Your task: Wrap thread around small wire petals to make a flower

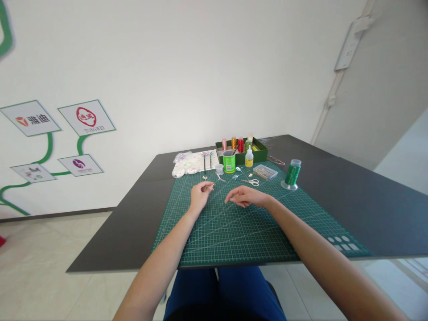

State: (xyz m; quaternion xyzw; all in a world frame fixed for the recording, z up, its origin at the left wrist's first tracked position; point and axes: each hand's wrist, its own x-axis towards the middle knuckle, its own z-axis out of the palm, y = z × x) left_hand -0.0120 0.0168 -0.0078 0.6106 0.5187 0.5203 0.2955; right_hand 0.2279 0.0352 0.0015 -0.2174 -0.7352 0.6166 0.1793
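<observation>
My left hand (199,196) is over the cutting mat, thumb and fingers pinched together at something too small to make out. To its right my right hand (245,196) hovers palm down, fingers loosely bent and apart, with nothing visible in them. Just beyond the left hand lies a small pale petal-like piece (205,178). Small leaf and flower pieces (235,177) rest farther back on the green gridded cutting mat (214,240). White-handled scissors (254,182) lie beyond the right hand.
At the back stand a green can (229,163), a glue bottle (249,158), a small white jar (219,169) and a green box (264,154) of thread spools. A clear case (265,172) and a green thread spool (293,174) are right. White padded material (187,164) lies back left.
</observation>
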